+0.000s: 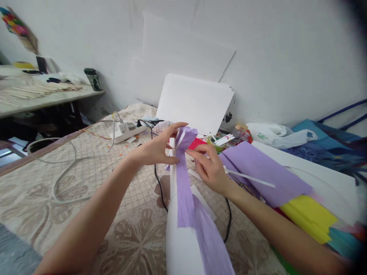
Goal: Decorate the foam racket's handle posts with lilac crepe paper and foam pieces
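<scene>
While you look down through the head camera, this is how things lie:

Left hand: your left hand [159, 149] is half closed, thumb and fingers pinched round the top of the white paper cone [179, 229], pressing the purple crepe strip [185, 183] against it.

Right hand: your right hand [209, 166] is loosely curled, its fingertips touching the strip just beside the cone's narrow top; whether it truly grips the paper, you cannot tell.

Cone: it rises from the bottom edge toward your hands, wide end near you, narrow end between both hands.

Strip: it folds over the cone's tip and runs down the front of the cone to the bottom edge.

Surface: a beige patterned cloth [57, 198] lies under everything.

To the right: a purple crepe sheet [263, 168], with a yellow sheet [309, 215] beside it.

Behind: white sheets [195, 101] lean on the wall; a white power strip [127, 130] and a black cable [159, 187] lie on the cloth.
</scene>
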Tool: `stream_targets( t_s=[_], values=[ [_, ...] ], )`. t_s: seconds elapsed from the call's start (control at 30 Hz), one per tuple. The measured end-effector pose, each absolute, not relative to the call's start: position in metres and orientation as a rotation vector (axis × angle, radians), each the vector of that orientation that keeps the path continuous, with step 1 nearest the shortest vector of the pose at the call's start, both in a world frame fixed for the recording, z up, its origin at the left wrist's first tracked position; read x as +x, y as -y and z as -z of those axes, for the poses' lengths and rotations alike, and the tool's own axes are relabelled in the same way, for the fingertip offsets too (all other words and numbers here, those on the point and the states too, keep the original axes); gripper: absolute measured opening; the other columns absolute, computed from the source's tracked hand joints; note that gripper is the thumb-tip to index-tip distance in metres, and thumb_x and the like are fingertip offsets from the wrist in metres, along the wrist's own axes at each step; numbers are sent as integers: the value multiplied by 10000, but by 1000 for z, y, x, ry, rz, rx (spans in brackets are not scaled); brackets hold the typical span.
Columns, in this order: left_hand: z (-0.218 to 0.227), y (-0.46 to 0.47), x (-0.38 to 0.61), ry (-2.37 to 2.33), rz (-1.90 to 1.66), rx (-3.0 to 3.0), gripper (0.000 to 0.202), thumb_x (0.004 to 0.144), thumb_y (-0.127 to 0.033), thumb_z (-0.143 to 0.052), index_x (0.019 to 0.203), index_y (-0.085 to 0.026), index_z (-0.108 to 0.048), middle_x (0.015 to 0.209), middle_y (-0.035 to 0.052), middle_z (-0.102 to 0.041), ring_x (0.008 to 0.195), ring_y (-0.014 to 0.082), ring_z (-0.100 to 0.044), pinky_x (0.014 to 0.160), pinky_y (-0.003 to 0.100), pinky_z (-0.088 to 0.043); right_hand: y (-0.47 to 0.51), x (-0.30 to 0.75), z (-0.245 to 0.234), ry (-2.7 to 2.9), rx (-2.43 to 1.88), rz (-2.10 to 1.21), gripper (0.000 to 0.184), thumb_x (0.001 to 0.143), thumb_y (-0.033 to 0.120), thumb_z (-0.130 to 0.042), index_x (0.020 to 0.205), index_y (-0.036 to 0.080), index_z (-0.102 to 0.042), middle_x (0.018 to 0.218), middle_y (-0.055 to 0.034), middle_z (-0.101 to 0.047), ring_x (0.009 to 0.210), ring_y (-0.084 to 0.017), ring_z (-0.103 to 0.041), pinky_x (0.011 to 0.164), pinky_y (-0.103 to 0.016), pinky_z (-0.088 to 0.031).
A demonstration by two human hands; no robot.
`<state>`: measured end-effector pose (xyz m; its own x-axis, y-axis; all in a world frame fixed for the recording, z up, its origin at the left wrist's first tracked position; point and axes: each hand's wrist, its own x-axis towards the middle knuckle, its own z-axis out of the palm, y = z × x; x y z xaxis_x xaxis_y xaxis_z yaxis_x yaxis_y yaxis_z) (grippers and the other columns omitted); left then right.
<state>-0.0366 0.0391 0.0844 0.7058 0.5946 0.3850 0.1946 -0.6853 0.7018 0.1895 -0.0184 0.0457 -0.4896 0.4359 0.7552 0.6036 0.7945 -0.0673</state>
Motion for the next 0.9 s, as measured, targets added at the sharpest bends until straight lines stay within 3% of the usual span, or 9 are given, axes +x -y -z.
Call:
stream_targets(
  t_s=[0.17,0.27,0.37,0.5,0.63,0.77,0.9],
  values=[
    [-86,-38,-37,-595,-800,2281,919,699,-143,-715,1467,-280,-230,1401,146,-468,1247,279,-503,817,317,-538,14,189,-40,2245,-770,327,490,883,26,-429,1311,231,-551,1055,-99,-549,975,-230,-557,797,-408,-516],
    [-86,-38,-37,-613,-791,2279,929,694,-142,-717,1470,-281,-225,1406,140,-461,1259,277,-492,824,309,-540,20,192,-45,2200,-802,260,499,904,43,-425,1352,244,-510,1120,-109,-565,1052,-239,-566,864,-425,-513],
    [-85,-39,-38,-641,-783,2274,942,691,-160,-725,1475,-284,-219,1422,133,-445,1266,278,-485,829,303,-542,36,199,-46,2060,-910,200,395,920,104,-487,1286,243,-543,1108,-101,-606,1064,-238,-591,903,-418,-513],
    [-83,-41,-39,-628,-793,2296,932,696,-170,-721,1479,-286,-228,1395,125,-475,1258,278,-489,814,291,-542,70,208,-20,2124,-1206,23,190,912,180,-552,1093,201,-607,981,-86,-655,912,-218,-635,798,-367,-553],
    [-83,-42,-39,-613,-810,2304,923,699,-165,-716,1477,-289,-237,1402,128,-468,1245,276,-501,808,288,-543,107,209,27,2382,-1484,10,515,784,234,-683,1276,169,-550,1102,-145,-645,991,-305,-606,848,-481,-548],
    [-83,-41,-39,-610,-803,2305,921,706,-171,-719,1479,-282,-232,1395,140,-467,1250,278,-500,815,294,-546,119,208,54,2278,-1547,101,549,769,227,-669,1300,175,-540,1115,-152,-640,1006,-315,-605,845,-478,-550],
    [-84,-40,-39,-645,-783,2291,939,704,-185,-725,1486,-280,-213,1430,142,-438,1268,277,-486,836,310,-549,106,219,37,2159,-1452,-26,536,832,223,-612,1352,192,-487,1213,-143,-604,1096,-289,-611,886,-461,-557]
  ],
)
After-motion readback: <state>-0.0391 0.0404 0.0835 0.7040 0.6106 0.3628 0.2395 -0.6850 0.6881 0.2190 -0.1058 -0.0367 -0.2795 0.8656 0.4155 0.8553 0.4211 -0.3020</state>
